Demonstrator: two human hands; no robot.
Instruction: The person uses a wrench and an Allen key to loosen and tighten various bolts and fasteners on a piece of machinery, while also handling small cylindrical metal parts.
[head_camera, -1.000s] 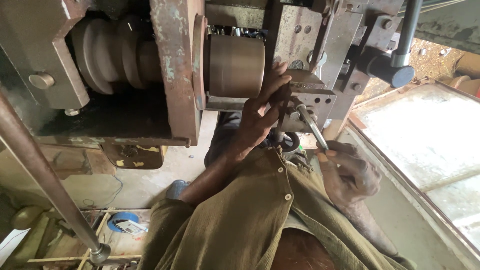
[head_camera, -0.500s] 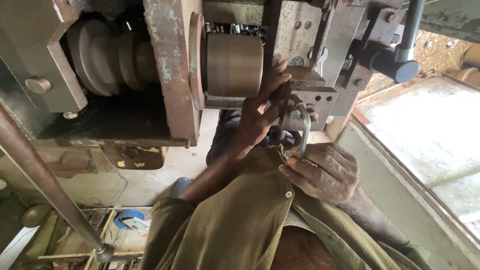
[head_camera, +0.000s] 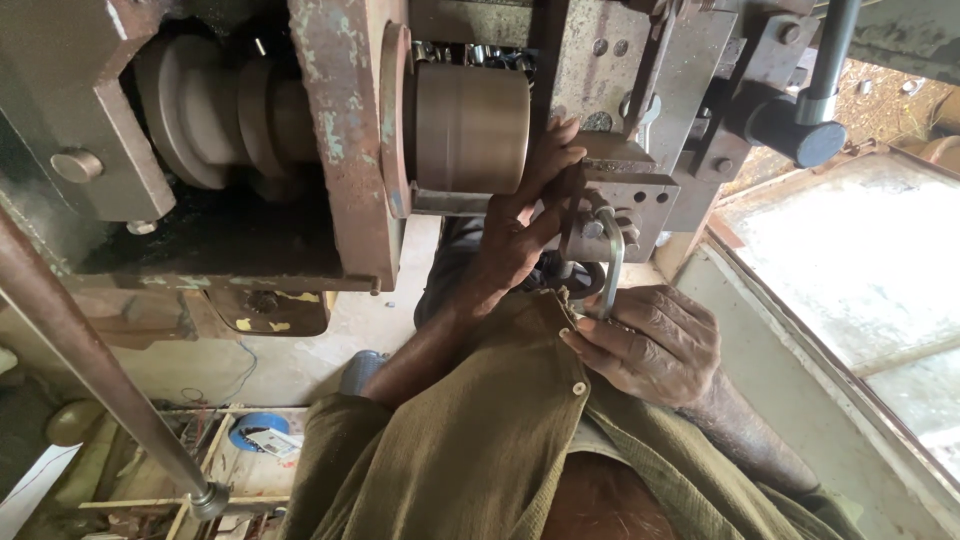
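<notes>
Both hands work close together at the tool post of an old lathe, head view only. Left hand reaches up from the olive sleeve, fingers spread and pressed against the grey tool-post block, fingertips up beside the bronze-coloured cylindrical workpiece; not closed round anything, more bracing than grasping. Right hand sits lower and to the right, fingers curled shut on the lower end of a bent steel key, an L-shaped wrench.

Key relation: wrench's long arm runs close to vertical in the picture, upper bend going into the block's screws just beside the left fingers, lower end in the right hand. So the wrench lies directly above the right hand and just right of the left hand; right hand is the one on it, left only near it, maybe touching at the top, cannot tell.

Workpiece axis runs left to right, held in the rusty painted headstock, with stepped pulleys behind. Black-knobbed lever sticks out upper right, well apart from both hands. Long steel rod crosses lower left. Blue tape roll lies in the clutter far below.
</notes>
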